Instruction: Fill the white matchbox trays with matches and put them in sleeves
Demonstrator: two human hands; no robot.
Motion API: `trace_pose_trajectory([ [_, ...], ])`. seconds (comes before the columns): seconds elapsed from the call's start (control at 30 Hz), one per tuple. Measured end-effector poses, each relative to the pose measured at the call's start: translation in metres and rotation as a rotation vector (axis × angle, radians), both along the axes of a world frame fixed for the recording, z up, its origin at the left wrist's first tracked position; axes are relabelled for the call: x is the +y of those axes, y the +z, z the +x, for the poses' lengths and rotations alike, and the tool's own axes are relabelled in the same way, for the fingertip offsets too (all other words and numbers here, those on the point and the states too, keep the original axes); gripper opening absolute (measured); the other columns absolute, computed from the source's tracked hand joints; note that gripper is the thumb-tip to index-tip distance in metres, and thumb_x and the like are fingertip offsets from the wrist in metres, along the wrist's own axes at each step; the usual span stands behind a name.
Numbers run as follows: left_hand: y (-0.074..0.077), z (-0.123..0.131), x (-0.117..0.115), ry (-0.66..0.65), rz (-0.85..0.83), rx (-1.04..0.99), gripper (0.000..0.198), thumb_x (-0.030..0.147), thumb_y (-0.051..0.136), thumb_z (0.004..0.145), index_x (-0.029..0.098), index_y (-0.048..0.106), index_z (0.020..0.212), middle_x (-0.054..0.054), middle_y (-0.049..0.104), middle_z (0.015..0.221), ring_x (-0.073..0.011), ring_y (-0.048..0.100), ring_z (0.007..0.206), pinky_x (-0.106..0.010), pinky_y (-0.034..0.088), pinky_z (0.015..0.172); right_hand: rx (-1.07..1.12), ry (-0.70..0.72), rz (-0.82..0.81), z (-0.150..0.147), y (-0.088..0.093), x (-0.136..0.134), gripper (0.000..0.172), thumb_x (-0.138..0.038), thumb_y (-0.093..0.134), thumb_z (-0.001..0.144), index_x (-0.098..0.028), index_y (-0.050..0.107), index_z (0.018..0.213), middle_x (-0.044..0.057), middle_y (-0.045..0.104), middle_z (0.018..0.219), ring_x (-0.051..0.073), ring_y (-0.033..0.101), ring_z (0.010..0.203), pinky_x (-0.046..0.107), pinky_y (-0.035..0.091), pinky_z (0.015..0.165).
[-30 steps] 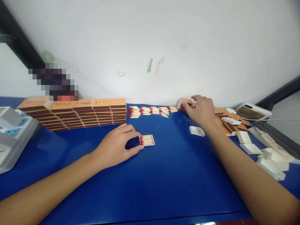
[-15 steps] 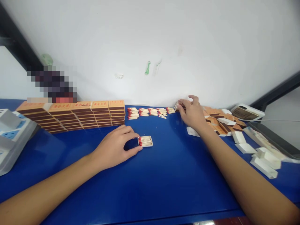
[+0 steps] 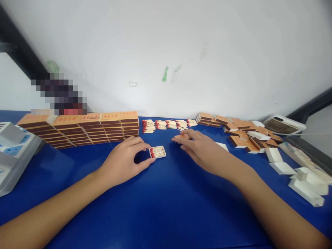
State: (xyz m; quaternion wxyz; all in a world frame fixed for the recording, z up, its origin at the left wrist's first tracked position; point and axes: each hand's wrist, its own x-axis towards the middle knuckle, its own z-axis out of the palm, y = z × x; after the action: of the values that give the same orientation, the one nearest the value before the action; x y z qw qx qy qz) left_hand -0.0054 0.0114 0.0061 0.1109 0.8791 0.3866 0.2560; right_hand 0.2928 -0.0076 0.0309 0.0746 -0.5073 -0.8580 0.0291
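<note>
My left hand (image 3: 123,159) pinches the match-filled tray (image 3: 158,152) on the table (image 3: 166,211) between my hands, my right hand (image 3: 204,149) grasps an apparent matchbox sleeve (image 3: 179,137), mostly hidden; step judged: pairing them, next move calling for end-to-end alignment.

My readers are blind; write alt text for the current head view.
Left hand pinches a match tray on a blue table; right hand holds a partly hidden orange box. Matchbox stacks left, match piles behind, loose boxes right.
</note>
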Motion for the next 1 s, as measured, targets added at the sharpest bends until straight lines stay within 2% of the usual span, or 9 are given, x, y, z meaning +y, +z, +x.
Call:
trace_pose_trajectory([
  [0.1, 0.0, 0.0, 0.0, 0.008, -0.006, 0.009, 0.027, 0.044, 0.07, 0.098, 0.023, 0.077, 0.112, -0.006, 0.073, 0.104, -0.0251, 0.068, 0.1, -0.042, 0.057, 0.09, -0.013, 0.029, -0.056, -0.002, 0.001, -0.005, 0.057, -0.022, 0.034, 0.109, -0.032, 0.047, 0.164, 0.017, 0.059, 0.147, 0.036, 0.062, 0.131, 0.058, 0.057, 0.102],
  [0.27, -0.001, 0.0, 0.0, 0.014, -0.005, 0.027, 0.03, 0.046, 0.071, 0.097, 0.023, 0.077, 0.115, -0.006, 0.074, 0.107, -0.0264, 0.067, 0.102, -0.044, 0.057, 0.092, 0.062, -0.008, -0.007, 0.01, 0.007, 0.002, 0.063, -0.038, 0.049, 0.108, -0.031, 0.037, 0.169, 0.016, 0.056, 0.156, 0.039, 0.058, 0.138, 0.062, 0.052, 0.11],
  [0.33, -0.001, 0.0, 0.0, 0.013, -0.004, 0.034, 0.034, 0.047, 0.071, 0.097, 0.023, 0.076, 0.12, -0.007, 0.074, 0.109, -0.027, 0.067, 0.104, -0.045, 0.057, 0.093, 0.067, -0.029, -0.019, 0.016, 0.006, 0.007, 0.059, -0.037, 0.054, 0.105, -0.027, 0.046, 0.163, 0.017, 0.062, 0.149, 0.039, 0.059, 0.136, 0.062, 0.052, 0.11],
  [0.4, -0.002, 0.0, 0.001, 0.009, -0.006, 0.035, 0.034, 0.047, 0.071, 0.098, 0.022, 0.076, 0.121, -0.007, 0.073, 0.108, -0.0268, 0.067, 0.103, -0.044, 0.057, 0.092, 0.073, -0.038, -0.057, 0.019, 0.004, 0.012, 0.046, -0.035, 0.056, 0.104, -0.024, 0.061, 0.149, 0.017, 0.067, 0.137, 0.038, 0.062, 0.13, 0.059, 0.053, 0.108],
  [0.47, -0.002, 0.0, 0.001, 0.002, -0.009, 0.026, 0.031, 0.046, 0.07, 0.099, 0.022, 0.077, 0.117, -0.006, 0.073, 0.106, -0.0259, 0.067, 0.101, -0.043, 0.057, 0.09, 0.103, -0.021, -0.097, 0.02, 0.004, 0.014, 0.035, -0.036, 0.058, 0.103, -0.024, 0.069, 0.134, 0.015, 0.07, 0.129, 0.035, 0.065, 0.124, 0.054, 0.055, 0.105],
  [0.53, -0.002, 0.0, 0.001, -0.002, -0.015, 0.007, 0.029, 0.045, 0.071, 0.099, 0.022, 0.078, 0.115, -0.006, 0.073, 0.105, -0.025, 0.068, 0.1, -0.042, 0.058, 0.089, 0.148, 0.004, -0.123, 0.018, 0.006, 0.013, 0.031, -0.039, 0.062, 0.102, -0.025, 0.071, 0.128, 0.013, 0.07, 0.128, 0.033, 0.066, 0.12, 0.05, 0.056, 0.102],
  [0.73, -0.002, -0.001, 0.0, -0.008, -0.032, -0.046, 0.029, 0.043, 0.073, 0.098, 0.024, 0.077, 0.118, -0.005, 0.073, 0.108, -0.0233, 0.07, 0.099, -0.039, 0.059, 0.088, 0.202, 0.025, -0.135, 0.003, 0.015, 0.003, 0.032, -0.036, 0.066, 0.101, -0.028, 0.07, 0.132, 0.01, 0.073, 0.122, 0.03, 0.067, 0.113, 0.046, 0.056, 0.095],
  [1.0, -0.003, -0.003, 0.001, -0.053, -0.027, -0.075, 0.029, 0.042, 0.074, 0.098, 0.023, 0.077, 0.12, -0.004, 0.073, 0.109, -0.022, 0.071, 0.098, -0.037, 0.059, 0.088, 0.202, 0.044, -0.138, 0.003, 0.013, 0.003, 0.035, -0.036, 0.067, 0.1, -0.027, 0.07, 0.134, 0.01, 0.074, 0.125, 0.031, 0.068, 0.114, 0.049, 0.055, 0.098],
])
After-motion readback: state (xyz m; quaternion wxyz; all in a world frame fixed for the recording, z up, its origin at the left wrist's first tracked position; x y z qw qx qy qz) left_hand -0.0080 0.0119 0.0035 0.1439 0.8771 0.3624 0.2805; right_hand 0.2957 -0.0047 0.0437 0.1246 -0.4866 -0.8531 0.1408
